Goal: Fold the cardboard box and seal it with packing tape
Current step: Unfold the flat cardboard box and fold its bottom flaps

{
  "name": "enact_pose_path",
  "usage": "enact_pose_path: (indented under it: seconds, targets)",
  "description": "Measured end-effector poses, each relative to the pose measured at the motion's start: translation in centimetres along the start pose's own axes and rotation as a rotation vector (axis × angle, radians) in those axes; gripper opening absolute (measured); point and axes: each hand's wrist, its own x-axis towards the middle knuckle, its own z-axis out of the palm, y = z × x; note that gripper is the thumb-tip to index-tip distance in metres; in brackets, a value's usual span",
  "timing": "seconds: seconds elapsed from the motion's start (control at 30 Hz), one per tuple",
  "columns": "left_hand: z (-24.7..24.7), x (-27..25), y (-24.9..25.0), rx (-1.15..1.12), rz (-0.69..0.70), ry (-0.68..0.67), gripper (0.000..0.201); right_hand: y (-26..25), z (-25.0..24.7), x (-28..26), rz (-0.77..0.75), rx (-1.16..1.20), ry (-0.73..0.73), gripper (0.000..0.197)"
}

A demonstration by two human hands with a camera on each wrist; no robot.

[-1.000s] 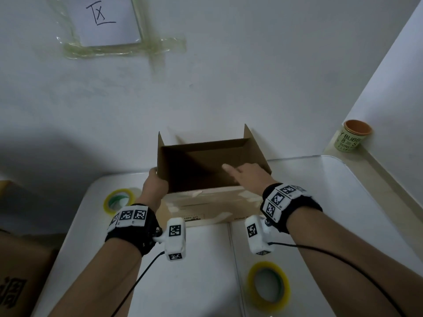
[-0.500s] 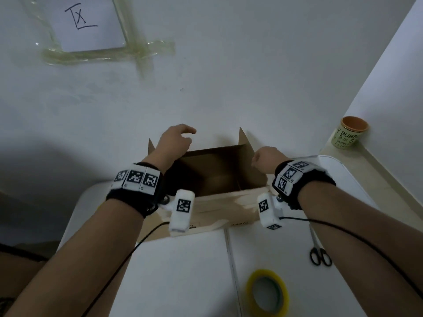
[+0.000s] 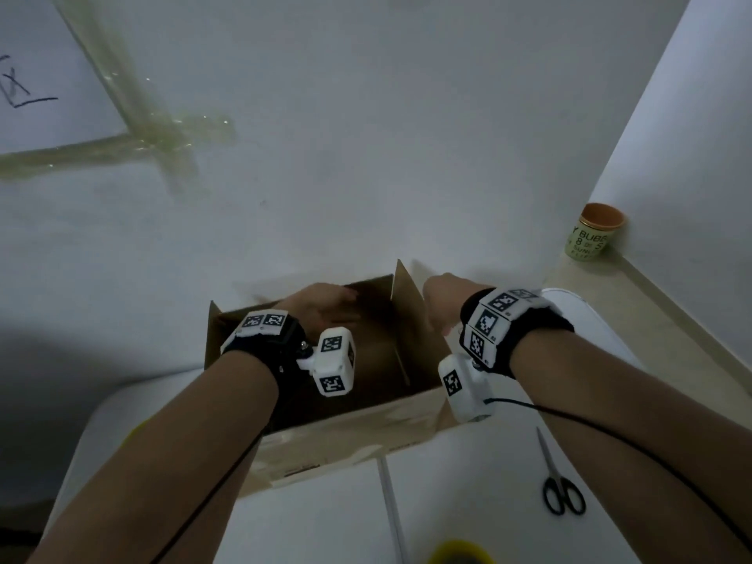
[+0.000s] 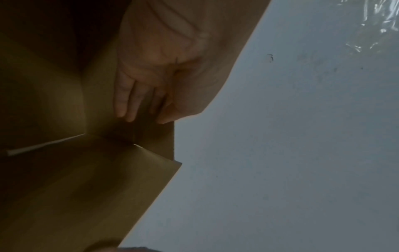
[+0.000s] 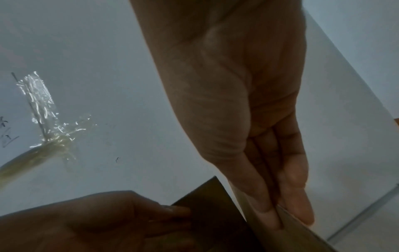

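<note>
Cardboard box (image 3: 350, 433) sits open-topped at the far end of the white tabletop (image 3: 488, 502), against the wall. Left hand (image 3: 321, 307) reaches inside, fingers (image 4: 125, 102) straight and together, flat on the far inner wall. Right hand (image 3: 443, 303) is at the upright right flap (image 3: 407, 303); fingers (image 5: 298, 196) straight, pressed together, with the flap edge between thumb and fingers. Scissors (image 3: 559, 486) and a yellow tape roll (image 3: 462, 553) lie on the near tabletop; a cup (image 3: 596, 232) stands on the ledge at right.
</note>
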Motion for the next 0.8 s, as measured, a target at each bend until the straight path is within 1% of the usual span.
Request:
enact_pose_path:
  seconds: [0.03, 0.07, 0.13, 0.2, 0.27, 0.3, 0.37, 0.4, 0.47, 0.53, 0.57, 0.6, 0.7, 0.73, 0.8]
  targets:
    - [0.1, 0.2, 0.5, -0.040, 0.036, 0.017, 0.021, 0.0, 0.0, 0.1, -0.018, -0.002, -0.009, 0.042]
    - [0.1, 0.5, 1.1, -0.051, 0.067, 0.037, 0.025, 0.0, 0.0, 0.4, -0.043, -0.010, -0.015, 0.043]
    - [-0.2, 1.2, 1.9, -0.014, 0.083, 0.053, 0.027, -0.3, -0.3, 0.5, -0.068, -0.027, -0.038, 0.036]
    - [-0.6, 2.0, 2.3, 0.030, 0.057, 0.048, 0.026, -0.7, -0.6, 0.5, -0.096, -0.023, -0.048, 0.030]
    - [-0.7, 2.6, 2.4, 0.027, 0.039, 0.008, 0.027, -0.7, -0.7, 1.0, -0.137, 0.052, -0.081, 0.026]
    - [-0.4, 2.5, 2.5, 0.015, 0.036, -0.003, 0.028, -0.9, -0.9, 1.0, -0.157, 0.120, -0.135, 0.026]
    - [-0.2, 2.4, 2.4, 0.021, 0.047, 0.018, 0.035, -1.4, -0.9, 1.2, -0.206, 0.299, -0.282, 0.027]
    - [-0.2, 2.3, 2.3, 0.025, 0.060, 0.017, 0.035, -1.7, -0.7, 1.5, -0.242, 0.368, -0.334, 0.029]
    - [-0.4, 2.2, 2.0, 0.023, 0.058, 0.010, 0.038, -2.6, -0.4, 1.9, -0.283, 0.398, -0.396, 0.032]
    - [-0.9, 2.1, 1.5, 0.026, 0.044, 0.011, 0.048, -3.6, 0.5, 2.7, -0.292, 0.360, -0.435, 0.033]
    - [-0.9, 2.0, 1.3, 0.029, 0.039, 0.018, 0.049, -3.9, 0.7, 2.7, -0.272, 0.330, -0.431, 0.035]
    - [-1.2, 2.1, 1.2, 0.009, 0.038, 0.026, 0.048, -4.2, 1.2, 3.5, -0.269, 0.311, -0.444, 0.036]
    - [-1.6, 1.8, 1.3, 0.016, 0.034, 0.020, 0.042, -5.1, 1.2, 3.3, -0.212, 0.261, -0.500, 0.041]
    - [-1.9, 2.2, 1.2, 0.014, 0.032, 0.016, 0.043, -5.2, 1.7, 4.0, -0.198, 0.256, -0.515, 0.043]
    - [-2.4, 2.6, 1.2, 0.009, 0.034, 0.033, 0.047, -5.4, 2.4, 4.6, -0.162, 0.186, -0.499, 0.053]
